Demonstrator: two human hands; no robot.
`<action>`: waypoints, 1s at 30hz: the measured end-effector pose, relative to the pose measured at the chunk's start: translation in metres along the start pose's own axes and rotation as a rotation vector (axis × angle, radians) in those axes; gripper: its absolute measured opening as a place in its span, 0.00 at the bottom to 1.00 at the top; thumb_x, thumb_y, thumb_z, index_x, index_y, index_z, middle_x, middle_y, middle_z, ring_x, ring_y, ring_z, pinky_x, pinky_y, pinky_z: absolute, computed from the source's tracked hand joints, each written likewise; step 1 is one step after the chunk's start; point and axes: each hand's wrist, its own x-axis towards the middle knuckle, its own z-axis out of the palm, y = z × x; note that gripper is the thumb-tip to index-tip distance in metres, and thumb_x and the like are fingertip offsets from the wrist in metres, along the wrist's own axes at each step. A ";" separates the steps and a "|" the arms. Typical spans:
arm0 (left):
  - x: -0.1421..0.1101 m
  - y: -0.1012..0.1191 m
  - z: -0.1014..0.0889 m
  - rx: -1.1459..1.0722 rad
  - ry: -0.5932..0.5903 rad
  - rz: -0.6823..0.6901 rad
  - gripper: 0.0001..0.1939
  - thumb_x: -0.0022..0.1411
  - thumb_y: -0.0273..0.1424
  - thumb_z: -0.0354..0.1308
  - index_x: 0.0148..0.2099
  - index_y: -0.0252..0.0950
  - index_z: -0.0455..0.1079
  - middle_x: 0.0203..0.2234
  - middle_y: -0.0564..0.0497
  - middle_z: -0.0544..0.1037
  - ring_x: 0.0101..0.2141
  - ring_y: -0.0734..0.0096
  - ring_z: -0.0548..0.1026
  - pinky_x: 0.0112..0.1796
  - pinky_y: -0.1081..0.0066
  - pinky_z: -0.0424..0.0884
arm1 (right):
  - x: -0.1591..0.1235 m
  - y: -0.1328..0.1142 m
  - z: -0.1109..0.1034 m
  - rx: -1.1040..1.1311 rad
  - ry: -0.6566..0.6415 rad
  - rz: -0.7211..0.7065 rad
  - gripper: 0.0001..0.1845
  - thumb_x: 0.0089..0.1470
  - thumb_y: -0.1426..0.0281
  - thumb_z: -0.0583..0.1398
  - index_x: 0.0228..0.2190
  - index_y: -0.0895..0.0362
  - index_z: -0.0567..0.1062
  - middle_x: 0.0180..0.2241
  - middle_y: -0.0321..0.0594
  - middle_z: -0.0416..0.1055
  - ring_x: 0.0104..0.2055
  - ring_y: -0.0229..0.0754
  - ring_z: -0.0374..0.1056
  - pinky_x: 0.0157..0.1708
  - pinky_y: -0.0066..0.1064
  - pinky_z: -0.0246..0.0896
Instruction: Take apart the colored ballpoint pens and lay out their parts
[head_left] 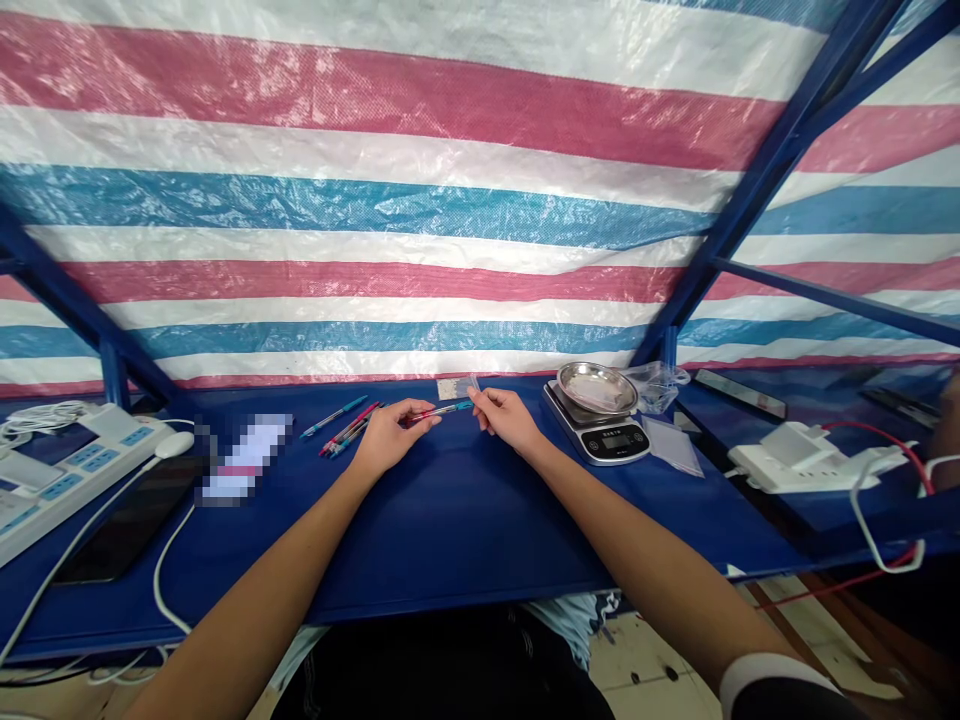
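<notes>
My left hand (390,437) grips a slim pen (442,411) with a red and blue barrel, which points right toward my right hand (506,418). The fingers of my right hand pinch a small clear piece (474,383) just beyond the pen's tip. Several other pens (346,430) lie on the blue table (457,540) left of my hands, and a teal pen (334,417) lies apart from them. A small paper card (450,389) lies behind my hands. To the right stands a digital scale (596,440) holding a steel dish (598,389).
Clear plastic bags (656,385) lie beside the scale. Power strips (75,470) with white cables sit at the left, by a phone (127,520) and a mouse (174,445). Another power strip (806,460) sits right. A striped tarpaulin (375,230) on a blue frame stands behind.
</notes>
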 end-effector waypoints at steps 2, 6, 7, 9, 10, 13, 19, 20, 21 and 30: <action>0.000 0.002 -0.001 -0.020 0.019 -0.005 0.18 0.65 0.48 0.68 0.48 0.41 0.83 0.42 0.47 0.87 0.41 0.56 0.84 0.46 0.58 0.80 | 0.000 -0.001 0.000 0.013 -0.001 -0.008 0.30 0.64 0.43 0.60 0.27 0.56 0.75 0.18 0.35 0.71 0.17 0.35 0.62 0.20 0.28 0.56; 0.001 0.002 -0.002 -0.091 0.052 -0.017 0.19 0.65 0.48 0.69 0.51 0.41 0.83 0.46 0.47 0.86 0.45 0.54 0.84 0.50 0.57 0.80 | 0.000 -0.004 0.001 0.175 -0.096 -0.051 0.25 0.55 0.50 0.70 0.45 0.55 0.77 0.31 0.38 0.79 0.25 0.38 0.71 0.20 0.27 0.62; 0.001 0.002 -0.002 -0.113 0.055 -0.024 0.19 0.65 0.48 0.69 0.51 0.41 0.83 0.47 0.46 0.86 0.46 0.54 0.84 0.51 0.56 0.79 | 0.001 -0.004 0.001 0.207 -0.115 -0.059 0.26 0.53 0.52 0.72 0.46 0.55 0.77 0.33 0.39 0.80 0.27 0.39 0.72 0.21 0.27 0.63; 0.001 0.002 -0.002 -0.155 0.056 -0.034 0.20 0.64 0.48 0.70 0.51 0.41 0.83 0.47 0.46 0.86 0.47 0.54 0.84 0.52 0.56 0.79 | 0.002 -0.002 0.002 0.233 -0.127 -0.062 0.24 0.53 0.54 0.72 0.44 0.56 0.78 0.34 0.41 0.81 0.29 0.40 0.74 0.23 0.28 0.66; 0.001 0.003 -0.003 -0.176 0.054 -0.038 0.21 0.63 0.48 0.70 0.51 0.40 0.83 0.47 0.45 0.86 0.46 0.54 0.84 0.52 0.56 0.79 | 0.003 0.000 0.002 0.233 -0.130 -0.059 0.23 0.55 0.54 0.71 0.43 0.56 0.78 0.34 0.42 0.81 0.30 0.40 0.75 0.23 0.28 0.66; 0.002 0.006 -0.004 -0.228 0.037 -0.046 0.21 0.64 0.48 0.70 0.51 0.39 0.83 0.44 0.45 0.86 0.44 0.55 0.84 0.50 0.57 0.80 | 0.003 0.004 0.002 0.222 -0.135 -0.062 0.21 0.56 0.55 0.71 0.43 0.57 0.78 0.35 0.42 0.81 0.30 0.40 0.75 0.23 0.28 0.66; 0.004 0.003 0.000 -0.379 0.036 -0.089 0.24 0.60 0.46 0.73 0.53 0.38 0.80 0.48 0.43 0.86 0.48 0.53 0.83 0.54 0.55 0.78 | 0.003 0.003 0.002 0.229 -0.128 -0.058 0.24 0.54 0.52 0.72 0.43 0.56 0.78 0.36 0.42 0.82 0.31 0.41 0.75 0.23 0.28 0.67; 0.004 0.002 0.000 -0.407 0.040 -0.101 0.26 0.58 0.45 0.75 0.54 0.38 0.80 0.48 0.43 0.86 0.49 0.53 0.83 0.55 0.54 0.78 | 0.002 0.002 0.002 0.219 -0.130 -0.050 0.24 0.55 0.51 0.71 0.42 0.57 0.78 0.34 0.42 0.82 0.30 0.40 0.75 0.23 0.28 0.67; 0.004 0.001 0.001 -0.429 0.043 -0.106 0.27 0.57 0.44 0.76 0.55 0.37 0.79 0.47 0.42 0.86 0.49 0.53 0.83 0.56 0.53 0.77 | 0.002 0.001 0.001 0.202 -0.131 -0.039 0.23 0.56 0.50 0.70 0.39 0.57 0.78 0.31 0.41 0.81 0.28 0.40 0.74 0.23 0.28 0.67; 0.006 0.001 0.001 -0.447 0.069 -0.086 0.26 0.56 0.43 0.77 0.53 0.36 0.78 0.46 0.42 0.86 0.48 0.52 0.84 0.57 0.51 0.77 | 0.002 -0.001 0.000 0.249 -0.192 -0.028 0.28 0.53 0.50 0.72 0.46 0.55 0.76 0.33 0.39 0.80 0.30 0.41 0.75 0.25 0.29 0.69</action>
